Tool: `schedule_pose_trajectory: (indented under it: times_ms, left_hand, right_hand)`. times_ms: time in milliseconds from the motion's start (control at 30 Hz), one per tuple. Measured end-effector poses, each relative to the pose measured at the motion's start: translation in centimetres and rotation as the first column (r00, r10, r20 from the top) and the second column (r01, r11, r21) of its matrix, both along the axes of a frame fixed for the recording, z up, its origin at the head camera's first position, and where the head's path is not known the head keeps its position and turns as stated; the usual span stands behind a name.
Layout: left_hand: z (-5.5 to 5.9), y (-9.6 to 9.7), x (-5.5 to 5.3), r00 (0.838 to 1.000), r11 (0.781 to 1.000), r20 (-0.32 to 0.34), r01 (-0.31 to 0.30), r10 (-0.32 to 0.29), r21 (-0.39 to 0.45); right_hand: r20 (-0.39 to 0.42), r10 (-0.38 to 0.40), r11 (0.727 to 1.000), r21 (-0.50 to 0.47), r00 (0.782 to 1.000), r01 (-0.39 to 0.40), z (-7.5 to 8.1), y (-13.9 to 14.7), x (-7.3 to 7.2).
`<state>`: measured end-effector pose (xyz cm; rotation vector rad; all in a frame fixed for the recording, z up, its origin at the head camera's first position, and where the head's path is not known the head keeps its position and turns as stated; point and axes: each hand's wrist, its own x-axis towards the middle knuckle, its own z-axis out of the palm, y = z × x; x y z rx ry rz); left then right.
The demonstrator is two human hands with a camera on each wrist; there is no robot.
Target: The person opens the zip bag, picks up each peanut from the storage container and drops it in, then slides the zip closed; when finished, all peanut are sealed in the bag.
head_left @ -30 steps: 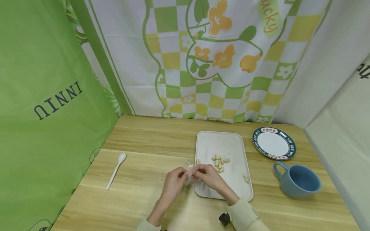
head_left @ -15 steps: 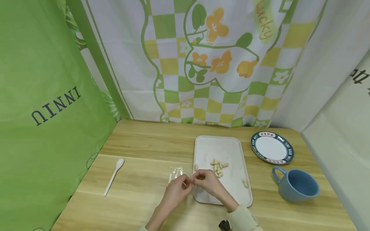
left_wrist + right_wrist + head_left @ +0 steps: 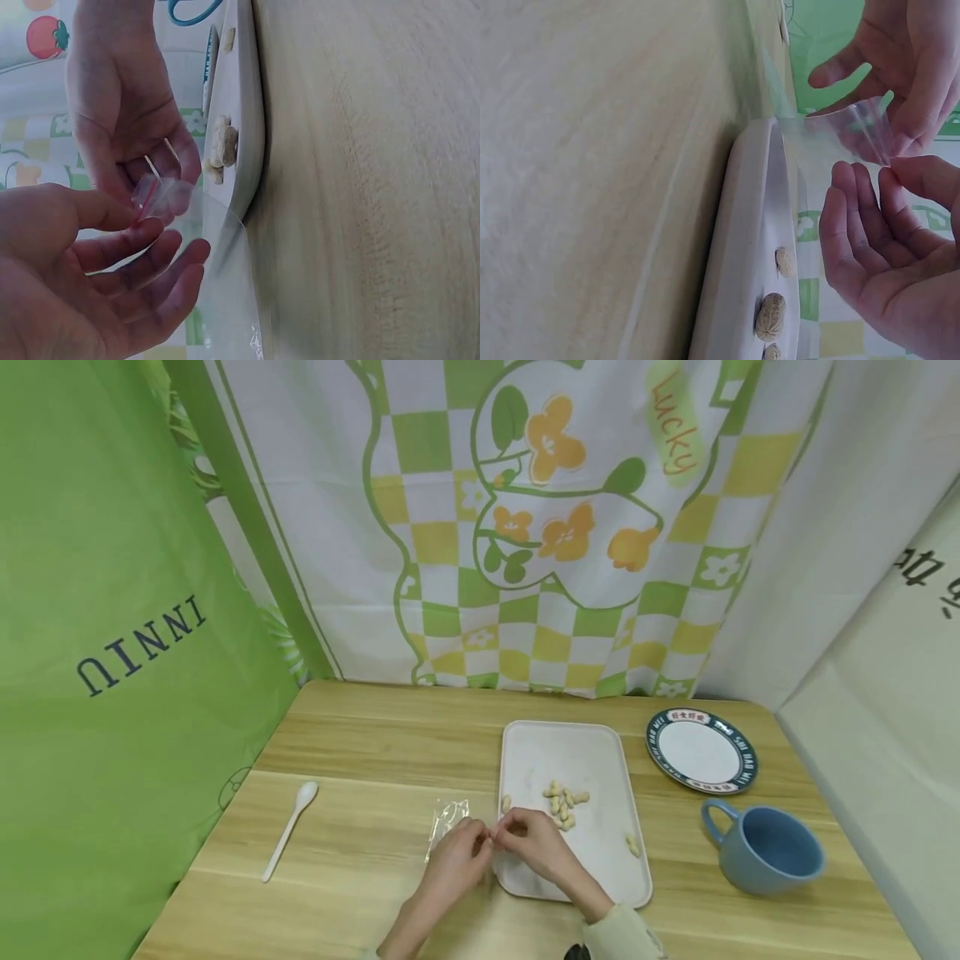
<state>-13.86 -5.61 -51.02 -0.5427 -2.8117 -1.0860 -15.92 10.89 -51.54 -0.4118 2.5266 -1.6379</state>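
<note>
A clear zip-lock bag [image 3: 166, 196] with a red seal line is held at its mouth by both hands, over the tray's left edge. My left hand [image 3: 453, 862] pinches one side between thumb and forefinger, its other fingers loosely bent in the left wrist view. Opposite it, my right hand [image 3: 900, 262] pinches the bag's edge with thumb and fingertip. In the head view, the bag's shiny film [image 3: 450, 814] shows beyond the left hand. Several unshelled peanuts [image 3: 557, 806] lie on the pale tray [image 3: 603, 864], with single ones near its left and right edges.
A white spoon [image 3: 288, 832] lies on the wooden table at the left. Right of the tray are a dark-rimmed plate [image 3: 701, 752] and a blue mug [image 3: 771, 852]. Curtains [image 3: 517, 635] hang behind the table. Something black [image 3: 577, 952] shows by the right sleeve.
The bag's film, earlier between and beyond the hands, now spreads out to the left behind the left hand. Both hands keep their pinch, and the head view has tilted up slightly.
</note>
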Motion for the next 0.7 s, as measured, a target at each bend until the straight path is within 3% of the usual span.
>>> schedule_pose_trajectory:
  times_ms: [267,533,700]
  left_hand:
    - [0.24,0.68,0.11,0.99,0.988,-0.095,-0.111,0.101,-0.11]
    - [0.05,0.75,0.58,0.983,0.97,-0.151,-0.136,0.107,-0.202]
    - [0.03,0.79,0.65,0.975,0.961,-0.18,-0.17,0.132,-0.218]
  right_hand:
    - [-0.119,0.025,0.994,0.113,0.993,-0.012,0.08,0.05,0.19]
    - [-0.155,0.073,0.982,0.185,0.985,-0.044,-0.15,-0.36,0.56]
    - [-0.177,0.052,0.983,0.182,0.983,-0.019,-0.24,-0.51,0.63]
